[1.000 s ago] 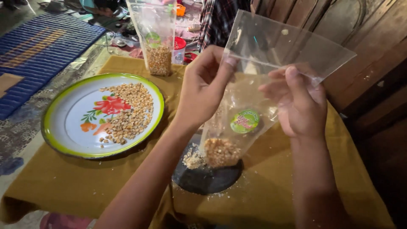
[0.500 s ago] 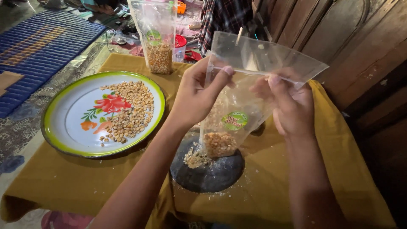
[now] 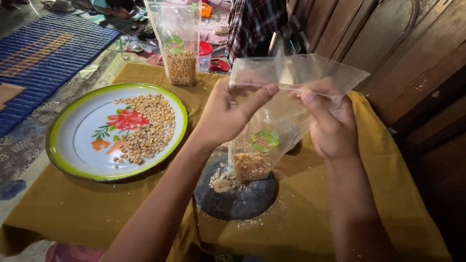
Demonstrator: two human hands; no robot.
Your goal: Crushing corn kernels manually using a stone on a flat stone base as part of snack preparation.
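A white enamel plate with a green rim (image 3: 73,145) holds loose kernels. The left hand (image 3: 225,116) and right hand (image 3: 332,126) pinch, fingers closed, the mouth of one clear plastic pouch (image 3: 272,140) standing on a dark round disc (image 3: 235,199). Tilting could spill more. A second filled pouch (image 3: 178,43) stands behind; two pouches, one plate.
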